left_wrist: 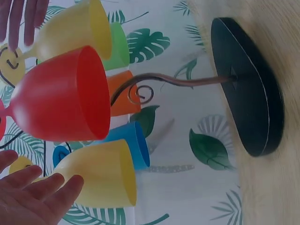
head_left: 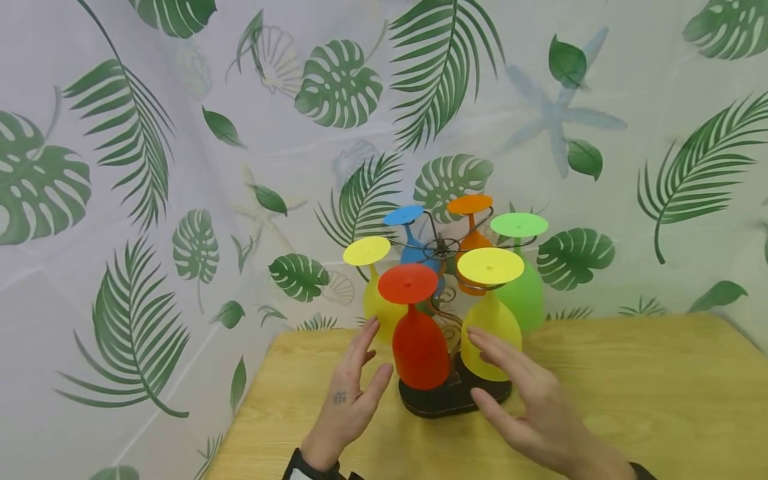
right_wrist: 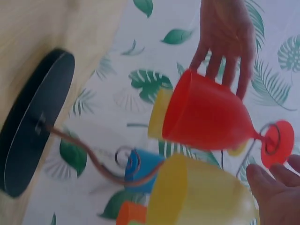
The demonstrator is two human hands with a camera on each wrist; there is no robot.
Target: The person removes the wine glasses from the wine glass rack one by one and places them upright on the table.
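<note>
Several plastic goblets hang upside down by their feet from a wire rack [head_left: 441, 248] on a black base [head_left: 429, 402]. In front is a red goblet [head_left: 420, 347], with a yellow goblet [head_left: 503, 325] to its right and another yellow goblet [head_left: 383, 310] behind on its left. Blue [head_left: 411, 254], orange [head_left: 474, 241] and green [head_left: 529, 293] goblets hang at the back, partly hidden. My left hand [head_left: 348, 408], fingers extended, is left of the red goblet. To the right, my right hand [head_left: 540, 410] has its fingers spread, fingertips overlapping the front yellow goblet. Neither hand grips anything.
The rack stands on a light wooden table [head_left: 636, 400]. A white cloth [head_left: 648, 280] printed with green leaves, shells and starfish hangs behind it and along the left side. A dark band [head_left: 312, 465] circles the left wrist.
</note>
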